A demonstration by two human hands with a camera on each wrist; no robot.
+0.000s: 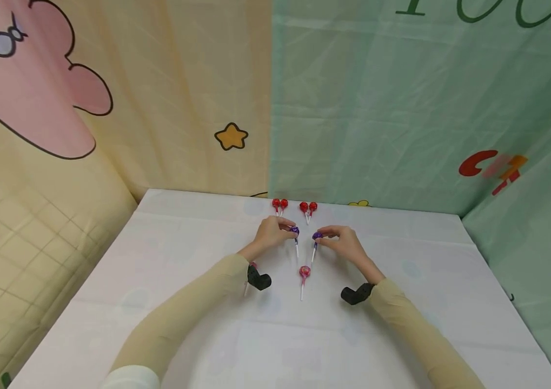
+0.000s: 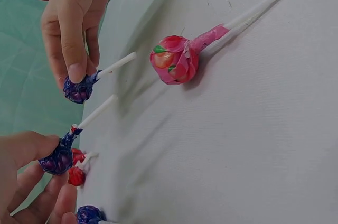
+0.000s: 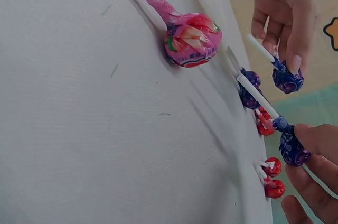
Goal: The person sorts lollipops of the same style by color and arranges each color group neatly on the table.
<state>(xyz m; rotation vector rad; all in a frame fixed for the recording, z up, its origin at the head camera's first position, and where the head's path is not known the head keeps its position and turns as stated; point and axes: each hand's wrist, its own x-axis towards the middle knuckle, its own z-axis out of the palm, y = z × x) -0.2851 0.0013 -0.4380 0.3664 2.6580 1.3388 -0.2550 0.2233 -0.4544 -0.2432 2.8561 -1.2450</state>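
Observation:
Between thumb and fingers, my left hand [image 1: 271, 232] pinches a purple-blue wrapped lollipop [image 2: 56, 160] by its head, the white stick pointing toward me. My right hand [image 1: 345, 243] pinches a second purple-blue lollipop [image 3: 293, 149] the same way, a short gap to the right. Both appear held just above the white table. A third purple-blue lollipop [image 3: 251, 87] lies near my left hand; the head view does not show it. Closer to me lies a pink lollipop [image 1: 305, 272]. Another pink lollipop [image 1: 245, 288] is mostly hidden under my left wrist.
At the table's far edge lie a left pair of red lollipops [image 1: 276, 203] and a right pair of red lollipops [image 1: 313, 206]. Printed cloth walls [image 1: 353, 108] stand behind and at the sides. A black wrist mount [image 1: 357, 294] sticks out below each forearm.

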